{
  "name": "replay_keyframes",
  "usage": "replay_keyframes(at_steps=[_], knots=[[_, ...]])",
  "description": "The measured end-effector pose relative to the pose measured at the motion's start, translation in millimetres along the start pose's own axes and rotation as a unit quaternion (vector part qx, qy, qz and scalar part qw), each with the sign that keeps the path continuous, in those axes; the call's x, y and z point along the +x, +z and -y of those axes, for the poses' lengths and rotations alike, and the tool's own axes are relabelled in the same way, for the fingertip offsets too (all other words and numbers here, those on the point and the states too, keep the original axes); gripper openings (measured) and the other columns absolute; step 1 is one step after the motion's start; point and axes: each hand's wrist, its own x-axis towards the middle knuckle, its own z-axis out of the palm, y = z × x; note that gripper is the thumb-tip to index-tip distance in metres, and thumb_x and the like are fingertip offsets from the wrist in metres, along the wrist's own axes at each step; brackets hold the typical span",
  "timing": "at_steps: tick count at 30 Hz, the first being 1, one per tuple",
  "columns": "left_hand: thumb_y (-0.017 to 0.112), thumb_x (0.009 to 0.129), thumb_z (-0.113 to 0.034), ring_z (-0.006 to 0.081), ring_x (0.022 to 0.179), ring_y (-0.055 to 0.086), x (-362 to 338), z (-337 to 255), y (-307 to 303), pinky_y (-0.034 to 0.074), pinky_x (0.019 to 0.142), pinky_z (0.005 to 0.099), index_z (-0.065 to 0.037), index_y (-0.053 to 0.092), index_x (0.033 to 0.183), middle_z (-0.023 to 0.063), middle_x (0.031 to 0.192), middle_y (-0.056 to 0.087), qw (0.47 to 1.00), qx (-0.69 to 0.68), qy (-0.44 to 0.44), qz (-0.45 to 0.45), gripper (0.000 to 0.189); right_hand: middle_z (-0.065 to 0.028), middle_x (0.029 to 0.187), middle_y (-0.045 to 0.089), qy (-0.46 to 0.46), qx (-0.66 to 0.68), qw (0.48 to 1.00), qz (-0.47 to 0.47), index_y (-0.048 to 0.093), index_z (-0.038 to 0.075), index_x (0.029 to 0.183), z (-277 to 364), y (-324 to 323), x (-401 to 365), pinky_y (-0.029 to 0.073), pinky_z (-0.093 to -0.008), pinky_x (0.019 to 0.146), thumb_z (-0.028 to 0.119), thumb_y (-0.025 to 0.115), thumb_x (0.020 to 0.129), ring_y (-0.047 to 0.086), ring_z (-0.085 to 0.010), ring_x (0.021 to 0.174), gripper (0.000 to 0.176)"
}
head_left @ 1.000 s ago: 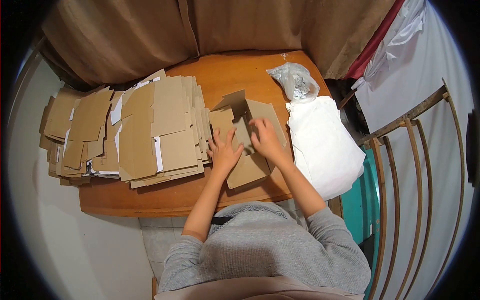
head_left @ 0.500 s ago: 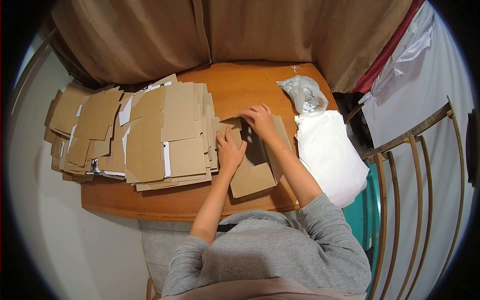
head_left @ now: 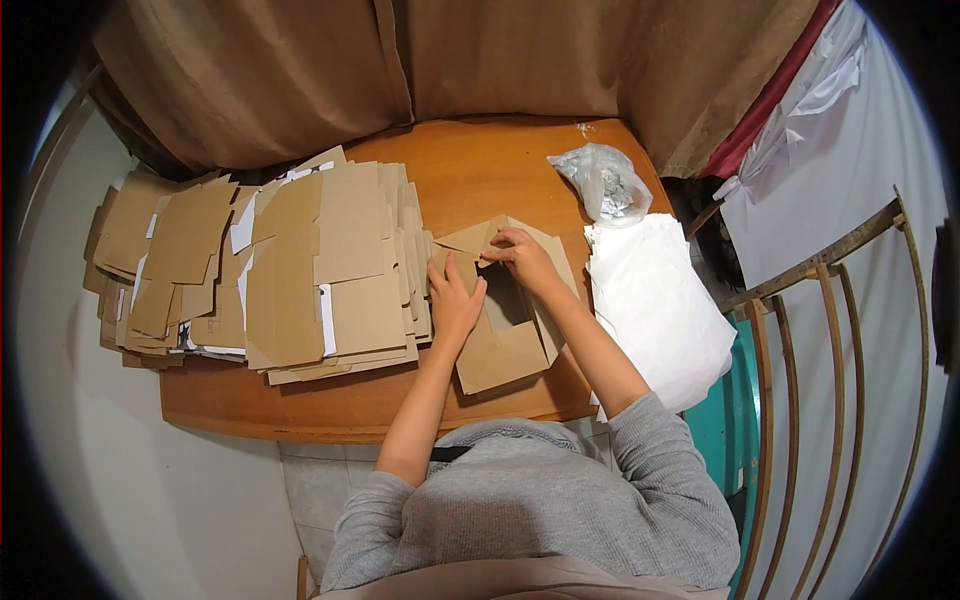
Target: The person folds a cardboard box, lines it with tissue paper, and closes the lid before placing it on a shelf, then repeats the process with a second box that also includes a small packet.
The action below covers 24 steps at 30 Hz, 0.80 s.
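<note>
A brown cardboard box (head_left: 503, 357) stands on the wooden table in front of me, its middle uncovered and its near flaps folded inward. My left hand (head_left: 455, 300) lies with spread fingers on the box's left flap. At the far end, my right hand (head_left: 518, 255) pinches a corner of the far flap between thumb and fingers. Beyond the right hand another flap, on the right side, stands out. The inside of the box is partly hidden by the flaps and my right hand.
Stacks of flat cardboard (head_left: 285, 270) cover the left of the wooden table (head_left: 470, 165). White sheets (head_left: 655, 300) lie at the right, with a clear plastic bag (head_left: 608, 187) behind them. A wooden rack (head_left: 835, 380) stands right of the table, and brown curtains (head_left: 510, 60) hang behind.
The far flap has folded inward over the box's far end. My right hand has moved slightly toward me with its corner. My left hand stays on the left flap.
</note>
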Motion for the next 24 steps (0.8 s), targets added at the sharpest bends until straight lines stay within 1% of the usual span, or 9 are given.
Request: replay_keyframes(at_steps=[3,12,14,15,17,18,20,22,24], knots=[[0.063,0.079,-0.032,0.0542,0.117,0.037,0,-2,1,0.038,0.097,0.0515,-0.004,0.028,0.137,0.0337,0.138,0.019,1.0,0.01,0.007,-0.005,0.074,-0.0067,0.1,0.063,-0.001,-0.026,0.999,-0.034,0.073,0.016,0.094,11,6,-5,0.046,-0.0335,0.089,0.006,0.062,0.073,0.056,-0.0255,0.105,0.025],[0.067,0.076,-0.031,0.0528,0.114,0.04,-3,-6,5,0.043,0.092,0.051,-0.001,0.027,0.135,0.0339,0.135,0.023,0.997,0.055,0.031,-0.034,0.078,-0.0074,0.101,0.064,-0.003,-0.094,0.995,-0.032,0.071,0.011,0.098,33,13,-14,0.045,-0.0408,0.092,0.007,0.06,0.076,0.057,-0.0272,0.101,0.025],[0.067,0.075,-0.031,0.0523,0.113,0.041,-3,-9,3,0.044,0.09,0.0507,-0.002,0.025,0.136,0.034,0.135,0.024,0.997,0.066,0.021,-0.021,0.079,-0.0098,0.102,0.063,0.065,0.032,0.993,0.09,0.068,0.011,0.102,28,14,-13,0.044,-0.0402,0.093,0.003,0.061,0.077,0.056,-0.0295,0.102,0.028],[0.067,0.075,-0.031,0.0523,0.113,0.041,-3,-9,3,0.044,0.09,0.0507,-0.002,0.025,0.136,0.034,0.135,0.024,0.997,0.067,0.023,-0.021,0.079,-0.0098,0.102,0.063,0.065,0.031,0.994,0.088,0.068,0.011,0.102,31,10,-13,0.044,-0.0402,0.093,0.003,0.061,0.077,0.056,-0.0295,0.102,0.028],[0.068,0.074,-0.031,0.052,0.113,0.041,-4,-8,2,0.043,0.091,0.0503,-0.003,0.025,0.136,0.0338,0.135,0.024,0.997,0.064,0.026,-0.027,0.08,-0.0132,0.108,0.06,0.073,0.125,0.989,-0.011,0.066,0.008,0.105,44,-9,-19,0.043,-0.0401,0.094,0.001,0.061,0.076,0.055,-0.0316,0.105,0.03],[0.068,0.074,-0.031,0.052,0.113,0.041,-3,-7,3,0.043,0.091,0.0503,-0.003,0.025,0.136,0.0338,0.135,0.024,0.997,0.065,0.028,-0.028,0.08,-0.0132,0.108,0.06,0.073,0.125,0.989,-0.013,0.066,0.008,0.105,49,-18,-22,0.043,-0.0401,0.094,0.001,0.061,0.076,0.055,-0.0316,0.105,0.03],[0.069,0.074,-0.031,0.0524,0.113,0.041,-3,-4,3,0.042,0.092,0.0503,-0.003,0.024,0.136,0.0338,0.135,0.024,0.997,0.056,0.034,-0.034,0.082,-0.016,0.111,0.056,0.084,0.056,0.987,-0.128,0.064,0.008,0.106,57,-38,-36,0.043,-0.039,0.094,0.001,0.061,0.076,0.053,-0.0331,0.108,0.031],[0.069,0.074,-0.032,0.0528,0.114,0.04,-2,-3,1,0.041,0.093,0.0511,-0.003,0.024,0.136,0.0337,0.135,0.024,0.999,0.04,0.024,-0.028,0.082,-0.0165,0.111,0.056,0.139,-0.063,0.972,-0.181,0.06,0.007,0.113,74,-64,-50,0.043,-0.0391,0.093,0.002,0.061,0.076,0.051,-0.0346,0.111,0.037],[0.069,0.073,-0.032,0.0531,0.114,0.039,1,2,4,0.04,0.094,0.052,-0.003,0.024,0.136,0.0335,0.135,0.025,0.999,0.023,0.016,-0.019,0.082,-0.0175,0.112,0.056,0.185,-0.064,0.956,-0.22,0.056,0.006,0.119,75,-68,-65,0.042,-0.0398,0.094,0.002,0.06,0.077,0.051,-0.0357,0.111,0.042]])
